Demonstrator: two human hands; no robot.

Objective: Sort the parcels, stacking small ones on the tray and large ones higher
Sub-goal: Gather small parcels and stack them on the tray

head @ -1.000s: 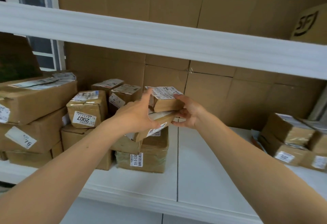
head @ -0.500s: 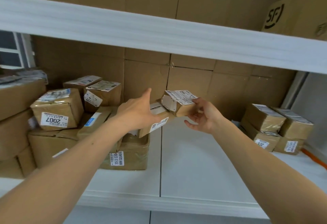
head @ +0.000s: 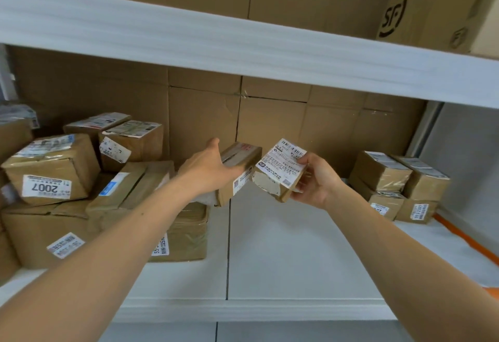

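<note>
**Item 1, small parcel** [head: 279, 171]: brown carton with a white printed label and barcode on its upper face. It is held in the air above the lower shelf [head: 283, 247], tilted, with the label toward the camera. The right hand [head: 316, 179] grips its right end, thumb on the label edge and fingers curled beneath.

**Item 2, second small parcel** [head: 240, 157]: brown, with red print on top and a white label on its near side. It sits just left of item 1, their corners close together. It lies tilted on top of the left-hand pile. The left hand [head: 208, 169] lies over its near side with the thumb raised clear. Whether the fingers clasp it cannot be told.

**Item 3, left-hand pile:** a taped carton [head: 189, 233] lies under item 2. A flat parcel with a blue label [head: 127, 188] leans beside it. A parcel marked 2007 [head: 51, 169] sits further left, and two labelled cartons [head: 132, 142] stand behind.

**Item 4, right-hand stack** [head: 397, 182]: four small labelled cartons in two layers, well apart from the hands at the far right of the same shelf.

**Item 5, fixtures:** flattened cardboard backing [head: 270, 120] lines the rear. The white upper shelf [head: 243, 45] carries a large box printed SF [head: 432, 18]. An orange strip [head: 464, 242] runs along the right edge.
</note>
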